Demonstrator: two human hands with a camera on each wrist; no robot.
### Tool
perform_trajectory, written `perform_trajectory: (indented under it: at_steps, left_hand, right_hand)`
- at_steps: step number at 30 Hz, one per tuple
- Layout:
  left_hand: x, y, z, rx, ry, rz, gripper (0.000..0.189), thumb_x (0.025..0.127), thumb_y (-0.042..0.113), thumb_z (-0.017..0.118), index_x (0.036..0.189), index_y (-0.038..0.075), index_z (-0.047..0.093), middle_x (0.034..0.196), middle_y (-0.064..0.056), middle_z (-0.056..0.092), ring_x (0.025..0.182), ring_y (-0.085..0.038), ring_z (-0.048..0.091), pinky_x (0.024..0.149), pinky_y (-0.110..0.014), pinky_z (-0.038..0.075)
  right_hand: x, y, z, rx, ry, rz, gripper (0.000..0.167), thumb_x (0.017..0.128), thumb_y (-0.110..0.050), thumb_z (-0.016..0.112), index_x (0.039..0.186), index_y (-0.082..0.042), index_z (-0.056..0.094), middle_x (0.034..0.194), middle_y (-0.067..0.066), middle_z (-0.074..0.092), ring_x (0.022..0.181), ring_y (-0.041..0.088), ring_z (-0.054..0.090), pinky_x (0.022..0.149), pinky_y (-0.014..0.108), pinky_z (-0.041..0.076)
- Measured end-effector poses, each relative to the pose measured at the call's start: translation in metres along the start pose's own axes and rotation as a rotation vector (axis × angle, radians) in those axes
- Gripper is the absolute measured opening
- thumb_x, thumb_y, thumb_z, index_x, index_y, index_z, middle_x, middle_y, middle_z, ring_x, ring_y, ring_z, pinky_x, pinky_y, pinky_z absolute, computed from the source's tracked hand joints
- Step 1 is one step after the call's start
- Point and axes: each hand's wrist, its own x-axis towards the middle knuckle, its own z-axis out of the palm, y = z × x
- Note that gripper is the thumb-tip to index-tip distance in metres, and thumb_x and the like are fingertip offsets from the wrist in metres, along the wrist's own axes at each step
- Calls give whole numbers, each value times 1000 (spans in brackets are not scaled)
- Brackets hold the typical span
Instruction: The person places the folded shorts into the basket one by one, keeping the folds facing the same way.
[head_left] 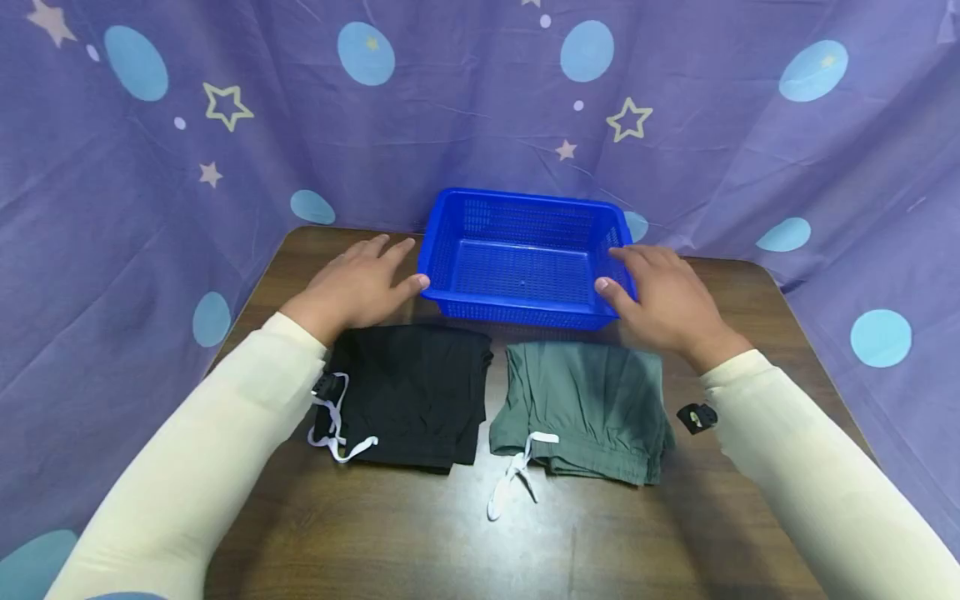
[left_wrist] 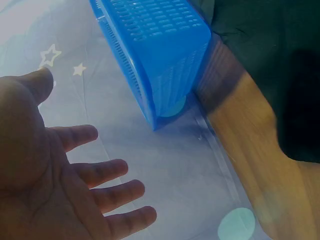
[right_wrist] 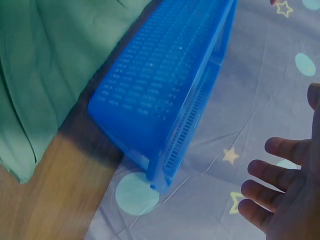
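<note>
A blue plastic basket (head_left: 517, 310) with perforated walls stands at the back of the table, nothing inside it. My left hand (head_left: 358, 283) is spread beside its left end; the left wrist view shows the fingers (left_wrist: 107, 172) straight and apart from the basket (left_wrist: 170, 55). Near the right end, my right hand (head_left: 663, 296) hovers with fingers extended, and a gap separates it from the basket (right_wrist: 150, 75) in the right wrist view. Folded black shorts (head_left: 412, 396) with a white drawstring lie at front left. Folded green shorts (head_left: 588, 408), also with a white drawstring, lie to their right.
The wooden table (head_left: 420, 533) carries the basket and both garments. A purple curtain (head_left: 480, 108) with stars and blue ovals hangs close behind the basket and along both sides. Small black devices sit at both wrists, the right one (head_left: 697, 417) beside the cream sleeve.
</note>
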Motion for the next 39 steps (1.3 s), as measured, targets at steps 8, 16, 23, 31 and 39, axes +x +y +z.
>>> perform_trajectory:
  at_steps: [8,16,23,31,39]
  left_hand:
    - [-10,-11,4,-12,-37,-42,83,103,67,33,164,14,19,164,-29,17,149,-52,16,114,-70,20]
    - [-17,-22,12,-37,-58,-81,80,105,61,37,163,9,22,160,-30,25,143,-55,27,110,-72,26]
    - [-23,-34,21,-65,-63,-108,81,105,59,40,161,4,24,158,-33,28,143,-55,27,109,-72,27]
    - [-28,-44,31,-69,-76,-138,82,104,57,45,159,-1,26,156,-36,30,141,-56,28,108,-71,28]
    - [-34,-49,43,-74,-81,-157,77,104,49,51,156,-4,30,154,-37,31,141,-55,30,108,-71,30]
  right_hand:
    - [-1,-15,10,5,63,-98,60,105,-49,49,143,-3,55,142,19,56,136,41,44,113,58,30]
    - [-9,-35,24,57,82,-162,55,104,-46,53,141,-5,58,135,17,62,129,37,51,110,52,36]
    - [-14,-51,35,101,18,-143,56,106,-49,49,143,-8,57,137,14,62,130,36,52,105,55,42]
    - [-18,-65,46,127,-70,-95,59,106,-54,44,142,-10,58,139,12,62,130,32,55,102,55,45]
    - [-17,-75,59,146,-155,-58,60,106,-55,41,142,-10,58,126,9,68,117,27,64,91,53,52]
